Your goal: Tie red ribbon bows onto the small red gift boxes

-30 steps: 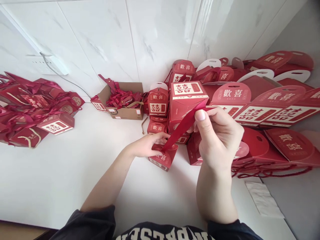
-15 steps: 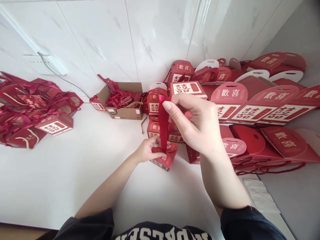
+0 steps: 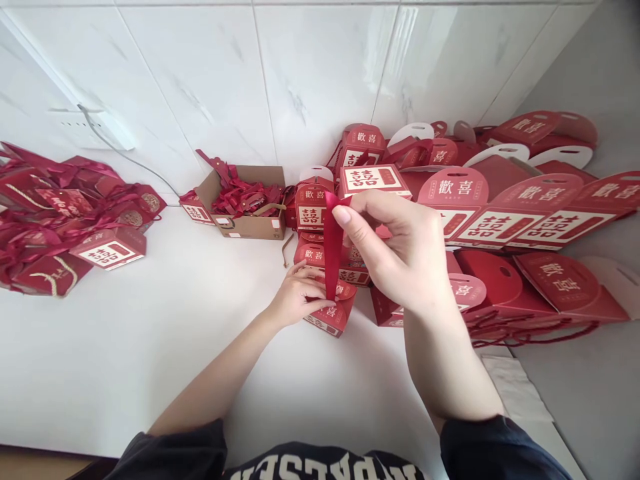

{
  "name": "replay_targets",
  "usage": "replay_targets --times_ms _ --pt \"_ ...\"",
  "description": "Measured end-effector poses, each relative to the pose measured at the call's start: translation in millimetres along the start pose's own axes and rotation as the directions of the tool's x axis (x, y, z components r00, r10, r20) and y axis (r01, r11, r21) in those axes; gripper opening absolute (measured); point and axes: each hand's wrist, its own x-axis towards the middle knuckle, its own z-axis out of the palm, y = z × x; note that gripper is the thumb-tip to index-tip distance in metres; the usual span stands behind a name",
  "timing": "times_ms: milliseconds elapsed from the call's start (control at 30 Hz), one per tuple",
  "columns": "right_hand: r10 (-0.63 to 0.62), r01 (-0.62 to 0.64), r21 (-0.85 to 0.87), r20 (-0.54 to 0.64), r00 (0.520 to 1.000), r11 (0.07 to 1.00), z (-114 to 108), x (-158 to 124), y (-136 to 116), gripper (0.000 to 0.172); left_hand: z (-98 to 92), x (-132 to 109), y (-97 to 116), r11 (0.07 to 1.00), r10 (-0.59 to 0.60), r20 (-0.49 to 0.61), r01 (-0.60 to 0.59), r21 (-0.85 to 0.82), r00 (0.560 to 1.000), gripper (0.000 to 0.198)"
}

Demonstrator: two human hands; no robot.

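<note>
A dark red satin ribbon (image 3: 333,257) hangs straight down from my right hand (image 3: 403,250), its upper end pinched between thumb and forefinger. The ribbon's lower end meets the top of a small red gift box (image 3: 336,319), which sits on the white counter with its rounded flaps folded over. My left hand (image 3: 295,297) grips this box at its top left side, thumb and fingers around the foot of the ribbon. Exactly how the ribbon joins the box is hidden by those fingers. Just behind stands another red gift box (image 3: 310,253).
An open cardboard box (image 3: 255,227) full of red ribbons stands against the tiled wall. Beribboned gift boxes (image 3: 107,250) are heaped at the left. Rows of red boxes (image 3: 487,227) fill the right side. A grey cable (image 3: 125,157) runs down from the wall socket.
My right hand and the ribbon's upper end have shifted slightly right. The fingers of my left hand have spread a little on the box. The view has tilted slightly.
</note>
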Motion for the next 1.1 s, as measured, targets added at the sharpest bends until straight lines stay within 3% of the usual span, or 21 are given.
replay_targets --times_ms 233,433,533,633,733,867,967,1100 --pt "0.005 -0.006 0.015 0.056 0.998 1.000 -9 -7 -10 0.025 -17.8 4 7 0.925 -0.100 0.274 0.191 -0.328 0.957 0.012" --pt "0.095 -0.100 0.075 0.070 0.993 0.992 -9 -10 -12 0.026 -2.9 -10 1 0.800 -0.139 0.251 0.258 -0.542 0.958 0.018" --pt "0.171 -0.187 0.212 0.095 0.981 0.959 4 -8 4 0.029 0.2 -13 -1 0.791 -0.140 0.280 0.278 -0.545 0.950 0.020" --pt "0.135 -0.182 0.294 0.171 0.976 0.938 20 -11 25 0.026 -0.5 -12 -1 0.800 -0.144 0.294 0.286 -0.527 0.945 0.022" --pt "0.106 -0.169 0.192 0.300 0.948 0.967 27 -30 36 0.043 -0.1 -10 -2 0.809 -0.141 0.287 0.278 -0.518 0.947 0.019" --pt "0.261 -0.293 0.003 0.446 0.856 0.956 18 -76 43 0.019 2.1 -10 -5 0.829 -0.130 0.276 0.258 -0.497 0.952 0.020" --pt "0.378 -0.358 -0.134 0.456 0.806 0.924 13 -107 52 0.020 2.7 -10 -6 0.840 -0.122 0.271 0.245 -0.484 0.955 0.019" --pt "0.408 -0.426 -0.059 0.431 0.805 0.903 24 -128 66 0.015 2.0 -8 -6 0.841 -0.109 0.295 0.246 -0.482 0.949 0.016"
